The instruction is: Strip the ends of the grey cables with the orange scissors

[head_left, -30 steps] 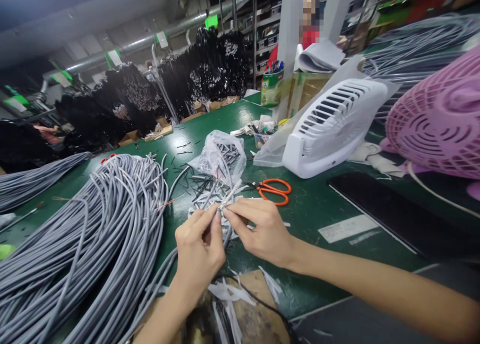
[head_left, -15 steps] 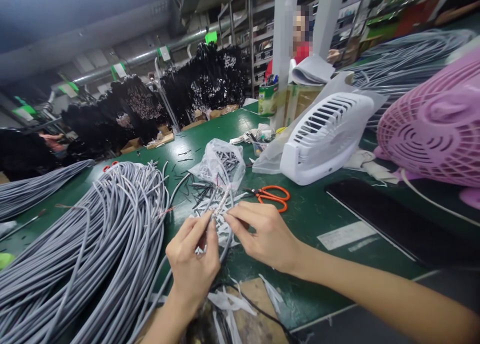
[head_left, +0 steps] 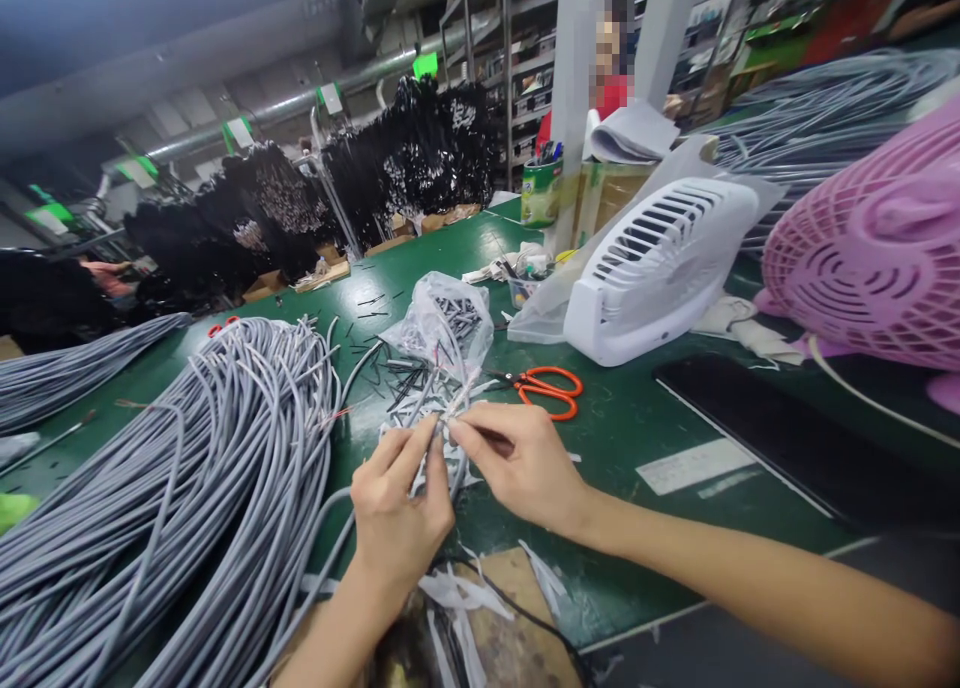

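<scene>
Two hands meet low centre over the green table (head_left: 645, 408). Left hand (head_left: 396, 513) and right hand (head_left: 517, 463) both have fingers pinched shut on the end of one grey cable (head_left: 442, 430), fingertips almost touching. Big coil of grey cables (head_left: 187, 488) lies just left. Clear bag of small dark parts (head_left: 442, 318) sits right behind the hands, orange scissors (head_left: 551, 386) beside it. White fan (head_left: 660, 268) and pink fan (head_left: 877, 258) further right. Person in red at the far back.
</scene>
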Action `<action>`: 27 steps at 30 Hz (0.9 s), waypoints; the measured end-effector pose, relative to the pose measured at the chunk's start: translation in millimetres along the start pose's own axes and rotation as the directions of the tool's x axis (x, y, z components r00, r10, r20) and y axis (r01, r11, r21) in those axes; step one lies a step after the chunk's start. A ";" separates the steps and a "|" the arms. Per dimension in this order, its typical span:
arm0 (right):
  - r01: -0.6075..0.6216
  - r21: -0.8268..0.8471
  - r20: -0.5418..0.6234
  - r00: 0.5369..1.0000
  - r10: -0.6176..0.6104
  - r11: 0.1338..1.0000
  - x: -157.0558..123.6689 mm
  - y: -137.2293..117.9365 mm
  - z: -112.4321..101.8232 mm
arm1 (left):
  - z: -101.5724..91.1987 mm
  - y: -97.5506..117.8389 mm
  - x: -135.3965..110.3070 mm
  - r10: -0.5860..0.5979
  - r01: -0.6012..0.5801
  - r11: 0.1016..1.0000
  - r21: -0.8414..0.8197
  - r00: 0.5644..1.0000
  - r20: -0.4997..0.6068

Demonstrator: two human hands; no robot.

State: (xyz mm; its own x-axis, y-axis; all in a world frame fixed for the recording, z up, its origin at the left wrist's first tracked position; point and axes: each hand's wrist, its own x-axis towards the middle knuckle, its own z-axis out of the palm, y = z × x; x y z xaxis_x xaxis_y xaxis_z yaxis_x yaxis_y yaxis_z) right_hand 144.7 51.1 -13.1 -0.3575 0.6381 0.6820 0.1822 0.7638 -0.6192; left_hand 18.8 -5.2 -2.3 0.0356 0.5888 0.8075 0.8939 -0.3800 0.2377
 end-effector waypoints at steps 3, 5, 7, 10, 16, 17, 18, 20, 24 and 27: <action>0.185 -0.104 -0.070 0.979 -0.193 0.977 -7.2 -4.4 5.0 | 0.3 -3.1 3.3 -0.154 0.161 0.983 -0.086 0.984 0.091; 0.293 -0.123 -0.058 0.952 -0.302 0.948 -10.7 -9.3 6.9 | 1.9 -7.1 4.8 -0.235 0.247 0.966 -0.081 0.962 0.138; 0.356 -0.101 -0.039 0.932 -0.362 0.929 -10.7 -12.2 6.9 | 3.4 -10.6 5.2 -0.268 0.276 0.961 -0.038 0.954 0.137; 0.160 -0.072 -0.082 0.983 -0.166 0.984 -3.8 -8.5 3.6 | 2.1 -11.1 4.7 -0.285 0.293 0.951 -0.095 0.954 0.095; 0.062 -0.047 0.004 0.998 -0.062 0.997 5.1 2.6 0.5 | -3.6 -3.8 3.2 -0.358 0.373 0.901 -0.221 0.928 0.105; 0.061 -0.041 0.004 0.998 -0.061 0.997 4.7 2.3 0.8 | -3.2 -3.1 2.9 -0.355 0.370 0.901 -0.227 0.929 0.106; 0.059 -0.034 0.005 0.998 -0.059 0.998 4.2 1.6 0.9 | -2.6 -2.7 2.6 -0.352 0.367 0.900 -0.233 0.930 0.105; 0.050 -0.023 0.010 0.999 -0.050 0.998 3.4 0.1 0.9 | -1.3 -2.1 2.4 -0.352 0.366 0.898 -0.246 0.931 0.098; 0.038 -0.024 0.011 0.999 -0.038 0.999 4.2 -0.5 -0.2 | -0.2 -1.6 2.1 -0.351 0.361 0.895 -0.261 0.932 0.088; 0.042 -0.028 0.010 0.999 -0.041 0.999 5.5 0.4 -1.1 | -0.9 -1.0 1.6 -0.323 0.337 0.914 -0.228 0.942 0.097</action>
State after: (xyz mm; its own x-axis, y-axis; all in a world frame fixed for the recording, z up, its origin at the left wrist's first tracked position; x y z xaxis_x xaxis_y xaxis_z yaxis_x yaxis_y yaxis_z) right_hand 143.8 55.0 -9.2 -0.3736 0.6049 0.7032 0.1924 0.7922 -0.5792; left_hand 17.5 -4.5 -0.7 -0.2119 0.7459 0.6315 0.7269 -0.3116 0.6120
